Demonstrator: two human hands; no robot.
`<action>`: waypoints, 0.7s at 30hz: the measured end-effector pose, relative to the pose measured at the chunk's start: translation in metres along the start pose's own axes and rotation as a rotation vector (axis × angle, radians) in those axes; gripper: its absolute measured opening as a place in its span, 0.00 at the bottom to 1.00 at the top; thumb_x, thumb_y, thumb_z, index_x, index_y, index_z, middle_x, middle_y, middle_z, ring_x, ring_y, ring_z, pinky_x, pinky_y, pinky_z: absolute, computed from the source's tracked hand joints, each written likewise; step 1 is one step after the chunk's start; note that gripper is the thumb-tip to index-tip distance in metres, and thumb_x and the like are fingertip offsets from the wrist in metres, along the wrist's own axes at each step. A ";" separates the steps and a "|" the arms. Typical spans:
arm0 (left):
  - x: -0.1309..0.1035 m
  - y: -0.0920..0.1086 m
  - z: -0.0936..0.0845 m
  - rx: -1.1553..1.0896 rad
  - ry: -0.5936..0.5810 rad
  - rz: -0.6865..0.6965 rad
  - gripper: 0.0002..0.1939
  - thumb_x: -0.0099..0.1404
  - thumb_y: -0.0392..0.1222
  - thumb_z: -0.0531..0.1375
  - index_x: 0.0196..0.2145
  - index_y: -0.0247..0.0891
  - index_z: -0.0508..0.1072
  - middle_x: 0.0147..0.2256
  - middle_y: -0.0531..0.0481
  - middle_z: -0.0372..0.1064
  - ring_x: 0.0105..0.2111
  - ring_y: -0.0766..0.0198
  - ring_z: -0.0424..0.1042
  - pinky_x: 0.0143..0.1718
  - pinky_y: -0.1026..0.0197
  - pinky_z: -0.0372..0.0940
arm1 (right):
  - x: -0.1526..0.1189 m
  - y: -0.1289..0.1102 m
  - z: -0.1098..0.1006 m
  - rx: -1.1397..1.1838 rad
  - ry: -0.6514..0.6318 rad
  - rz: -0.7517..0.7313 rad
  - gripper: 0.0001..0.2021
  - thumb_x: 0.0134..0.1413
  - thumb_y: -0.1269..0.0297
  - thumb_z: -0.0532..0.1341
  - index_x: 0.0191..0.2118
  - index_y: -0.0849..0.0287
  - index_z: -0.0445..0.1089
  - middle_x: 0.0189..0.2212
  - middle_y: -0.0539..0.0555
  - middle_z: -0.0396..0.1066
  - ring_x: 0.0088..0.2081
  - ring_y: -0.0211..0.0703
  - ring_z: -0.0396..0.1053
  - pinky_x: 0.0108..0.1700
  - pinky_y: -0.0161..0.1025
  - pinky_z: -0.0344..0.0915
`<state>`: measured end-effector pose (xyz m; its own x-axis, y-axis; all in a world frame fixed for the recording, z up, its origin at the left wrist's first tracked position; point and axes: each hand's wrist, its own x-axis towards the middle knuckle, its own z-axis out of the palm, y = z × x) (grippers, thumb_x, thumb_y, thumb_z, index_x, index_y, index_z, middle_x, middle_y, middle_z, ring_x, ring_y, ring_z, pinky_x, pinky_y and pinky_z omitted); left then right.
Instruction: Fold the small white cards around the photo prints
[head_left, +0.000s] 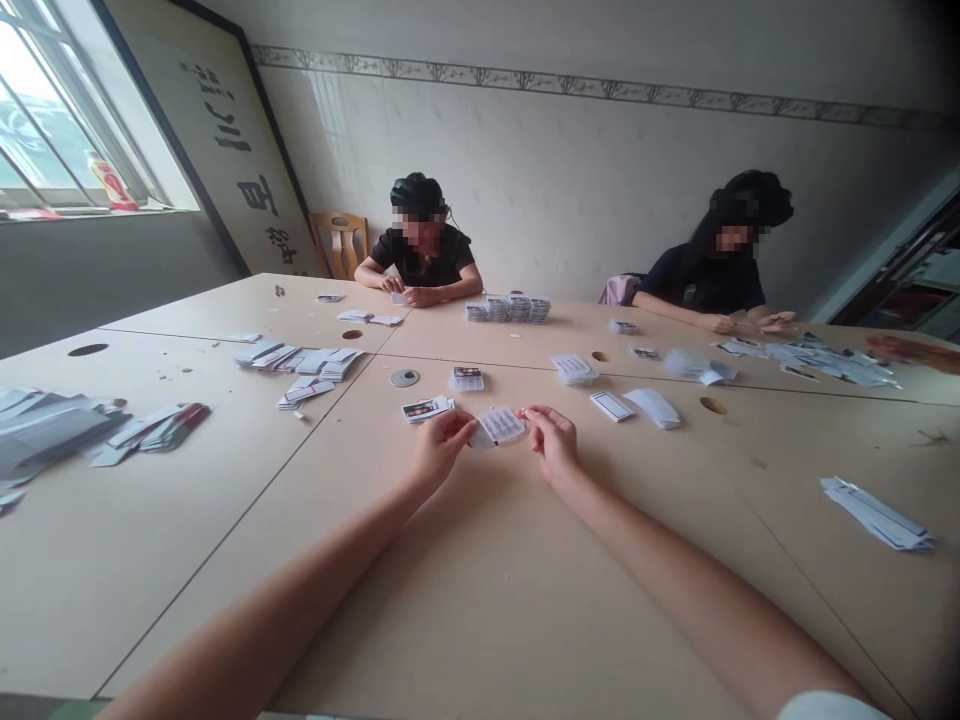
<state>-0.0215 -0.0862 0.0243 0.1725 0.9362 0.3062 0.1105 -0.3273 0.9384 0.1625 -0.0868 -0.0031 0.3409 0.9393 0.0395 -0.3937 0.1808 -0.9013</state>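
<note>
Between my hands is a small clear plastic compartment box [501,425], its lid side seeming to lie open toward the left. My left hand [441,447] pinches its left edge between thumb and fingers. The fingers of my right hand [553,442] are closed at the box's right corner; exactly how they grip is too small to see. Just beyond my left hand lies a stack of printed cards [427,408]. A little farther off stands another small box with a dark printed card [467,378] on top.
Stacked clear boxes [574,369], a blue-edged card pile [611,406] and clear sleeves [654,408] lie right of centre. Card bundles [300,360] spread at left; a strip stack [876,514] lies far right. Two co-workers [431,255] sit opposite, near rows of filled boxes [508,309].
</note>
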 end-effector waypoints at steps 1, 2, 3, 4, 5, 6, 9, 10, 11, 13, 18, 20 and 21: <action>0.000 0.000 0.000 -0.003 -0.002 -0.003 0.13 0.59 0.48 0.62 0.26 0.34 0.71 0.23 0.52 0.67 0.24 0.67 0.67 0.26 0.65 0.60 | 0.000 -0.001 0.000 0.013 0.001 0.010 0.09 0.40 0.62 0.66 0.26 0.62 0.70 0.28 0.55 0.77 0.14 0.26 0.53 0.17 0.32 0.48; 0.000 0.000 0.000 -0.005 -0.005 -0.005 0.13 0.59 0.48 0.62 0.26 0.34 0.71 0.23 0.51 0.67 0.25 0.67 0.67 0.27 0.65 0.60 | 0.000 -0.002 0.000 0.022 0.005 0.019 0.08 0.40 0.62 0.66 0.26 0.62 0.71 0.28 0.54 0.77 0.14 0.27 0.54 0.17 0.32 0.48; 0.000 -0.001 0.000 -0.005 -0.007 -0.007 0.13 0.59 0.48 0.62 0.26 0.34 0.71 0.24 0.51 0.67 0.25 0.67 0.67 0.27 0.65 0.60 | -0.001 -0.004 0.001 0.027 0.009 0.024 0.08 0.40 0.62 0.65 0.26 0.62 0.71 0.27 0.54 0.77 0.14 0.27 0.54 0.16 0.32 0.48; 0.000 -0.001 0.000 -0.003 -0.008 -0.008 0.13 0.59 0.48 0.62 0.27 0.34 0.71 0.24 0.51 0.68 0.25 0.67 0.67 0.27 0.65 0.60 | -0.001 -0.004 0.001 0.028 0.011 0.026 0.09 0.41 0.61 0.65 0.25 0.62 0.71 0.27 0.54 0.76 0.14 0.27 0.54 0.16 0.32 0.48; 0.000 -0.002 0.000 0.001 -0.008 -0.010 0.13 0.59 0.48 0.62 0.27 0.34 0.71 0.24 0.51 0.68 0.25 0.67 0.67 0.27 0.65 0.60 | -0.001 -0.005 0.001 0.026 0.014 0.025 0.09 0.41 0.60 0.65 0.25 0.61 0.71 0.27 0.54 0.76 0.14 0.27 0.54 0.16 0.33 0.48; 0.000 -0.002 0.000 0.005 -0.008 -0.011 0.13 0.59 0.48 0.61 0.27 0.34 0.71 0.24 0.51 0.67 0.25 0.67 0.67 0.27 0.65 0.60 | -0.002 -0.005 0.001 0.022 0.014 0.022 0.10 0.41 0.59 0.65 0.25 0.61 0.71 0.27 0.53 0.76 0.14 0.27 0.54 0.17 0.33 0.48; 0.000 -0.004 -0.001 0.007 -0.004 -0.009 0.13 0.59 0.48 0.61 0.27 0.34 0.71 0.24 0.51 0.67 0.25 0.67 0.67 0.27 0.65 0.60 | -0.002 -0.005 0.001 0.008 0.011 0.012 0.11 0.40 0.59 0.67 0.25 0.61 0.70 0.27 0.53 0.77 0.14 0.26 0.53 0.17 0.33 0.47; 0.001 -0.005 -0.001 0.008 -0.004 -0.007 0.13 0.59 0.48 0.61 0.27 0.34 0.71 0.24 0.51 0.67 0.25 0.67 0.67 0.28 0.64 0.60 | -0.002 -0.005 0.001 0.006 0.009 0.010 0.10 0.39 0.60 0.67 0.25 0.61 0.69 0.27 0.53 0.77 0.14 0.26 0.53 0.18 0.32 0.47; 0.001 -0.005 -0.001 0.011 -0.005 -0.006 0.13 0.59 0.48 0.62 0.27 0.34 0.71 0.24 0.51 0.68 0.25 0.67 0.67 0.28 0.64 0.60 | -0.002 -0.004 0.001 0.007 0.006 0.011 0.10 0.38 0.61 0.68 0.24 0.61 0.69 0.27 0.53 0.77 0.14 0.26 0.53 0.18 0.32 0.47; 0.001 -0.006 -0.001 0.023 -0.008 -0.006 0.13 0.59 0.48 0.61 0.27 0.34 0.71 0.24 0.50 0.68 0.25 0.67 0.67 0.28 0.64 0.60 | -0.001 -0.003 0.001 0.013 0.000 0.013 0.11 0.36 0.63 0.68 0.22 0.60 0.66 0.24 0.52 0.76 0.14 0.27 0.53 0.19 0.32 0.48; 0.001 -0.006 -0.001 0.044 -0.011 0.000 0.13 0.60 0.48 0.61 0.27 0.34 0.70 0.24 0.51 0.67 0.25 0.67 0.66 0.27 0.65 0.59 | 0.000 -0.001 -0.001 -0.005 -0.014 0.005 0.12 0.35 0.65 0.68 0.19 0.59 0.62 0.14 0.47 0.68 0.14 0.28 0.53 0.21 0.32 0.50; 0.001 -0.006 -0.001 0.050 -0.012 0.005 0.13 0.60 0.48 0.61 0.27 0.34 0.70 0.25 0.51 0.67 0.25 0.67 0.66 0.27 0.65 0.59 | 0.000 -0.002 -0.001 -0.006 -0.022 0.010 0.13 0.35 0.65 0.68 0.19 0.59 0.61 0.14 0.46 0.67 0.14 0.28 0.54 0.21 0.32 0.50; 0.001 -0.007 -0.001 0.053 -0.011 0.007 0.13 0.60 0.48 0.61 0.27 0.34 0.70 0.25 0.51 0.67 0.25 0.67 0.66 0.27 0.65 0.59 | 0.000 -0.002 -0.001 0.000 -0.024 0.016 0.13 0.34 0.65 0.68 0.19 0.59 0.61 0.15 0.46 0.68 0.15 0.28 0.54 0.21 0.31 0.50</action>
<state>-0.0232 -0.0827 0.0188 0.1839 0.9325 0.3108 0.1609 -0.3405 0.9264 0.1639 -0.0877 -0.0018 0.3137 0.9489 0.0351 -0.3991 0.1652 -0.9019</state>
